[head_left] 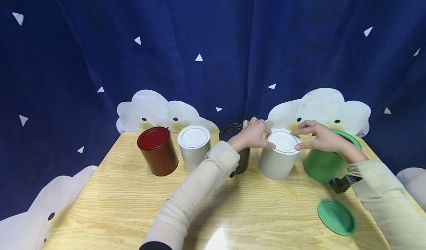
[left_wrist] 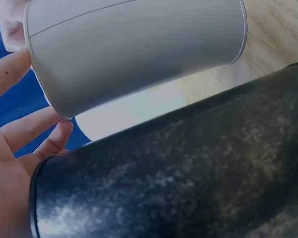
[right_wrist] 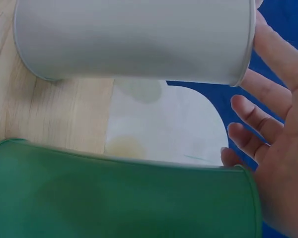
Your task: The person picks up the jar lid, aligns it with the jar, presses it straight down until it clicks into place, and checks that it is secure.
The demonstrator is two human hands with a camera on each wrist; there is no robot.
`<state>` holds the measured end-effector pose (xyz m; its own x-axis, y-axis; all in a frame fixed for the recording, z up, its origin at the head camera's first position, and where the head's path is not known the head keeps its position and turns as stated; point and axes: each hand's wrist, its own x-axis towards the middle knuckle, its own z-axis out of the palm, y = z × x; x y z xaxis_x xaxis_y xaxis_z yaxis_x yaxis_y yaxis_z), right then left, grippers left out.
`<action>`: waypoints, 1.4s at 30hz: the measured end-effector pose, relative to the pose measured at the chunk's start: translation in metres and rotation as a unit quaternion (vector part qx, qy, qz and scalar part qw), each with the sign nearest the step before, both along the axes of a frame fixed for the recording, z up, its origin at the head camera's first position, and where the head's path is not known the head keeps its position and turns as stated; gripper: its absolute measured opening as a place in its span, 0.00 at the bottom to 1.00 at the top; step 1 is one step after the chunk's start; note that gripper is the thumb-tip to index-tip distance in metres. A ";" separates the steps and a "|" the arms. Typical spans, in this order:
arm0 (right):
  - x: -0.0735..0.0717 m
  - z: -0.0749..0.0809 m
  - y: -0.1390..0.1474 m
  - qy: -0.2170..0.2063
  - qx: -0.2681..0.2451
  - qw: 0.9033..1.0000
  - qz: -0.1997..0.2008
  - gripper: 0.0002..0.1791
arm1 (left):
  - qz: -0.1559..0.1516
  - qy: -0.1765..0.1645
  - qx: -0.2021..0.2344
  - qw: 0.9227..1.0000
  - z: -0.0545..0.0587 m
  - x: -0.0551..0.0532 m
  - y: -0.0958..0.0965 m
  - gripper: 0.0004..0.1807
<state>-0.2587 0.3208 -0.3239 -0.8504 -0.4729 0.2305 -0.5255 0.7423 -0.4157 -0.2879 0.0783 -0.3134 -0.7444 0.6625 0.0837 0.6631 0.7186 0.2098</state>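
A white can [head_left: 277,165] stands upright with a round white lid [head_left: 283,139] at its top. My left hand [head_left: 253,134] touches the left side of the lid's rim, thumb in front and forefinger behind. On the opposite side, my right hand [head_left: 316,135] touches the rim with thumb and forefinger. Both wrist views show straight, spread fingers at the rim of the white can [left_wrist: 139,49], with the other fingers loosely bent. Partly behind my left wrist stands a black can [head_left: 245,157]. A green can [head_left: 321,165] without its lid is below my right hand.
A green lid [head_left: 337,217] lies on the wooden table [head_left: 266,213] at front right. Farther left stand another lidded white can [head_left: 194,152] and a dark red can [head_left: 159,154]. A blue curtain [head_left: 213,39] with cloud patterns hangs behind the table.
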 end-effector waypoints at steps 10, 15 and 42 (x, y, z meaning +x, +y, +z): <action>0.004 0.005 0.000 -0.039 0.011 0.999 -0.029 0.28 | 0.017 -0.023 0.010 1.000 0.008 0.005 0.004 0.25; 0.006 0.006 0.001 -0.027 0.015 0.999 -0.022 0.27 | 0.018 -0.022 0.012 1.000 0.010 0.007 0.004 0.26; 0.048 0.010 0.023 0.121 -0.028 0.992 0.008 0.29 | -0.036 -0.027 0.166 0.985 0.006 0.039 -0.011 0.32</action>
<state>-0.2105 0.3436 -0.3135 -0.7591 -0.4670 0.4535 -0.6270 0.7119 -0.3165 -0.2488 0.0676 -0.3076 -0.7055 0.6571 0.2657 0.6914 0.5556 0.4619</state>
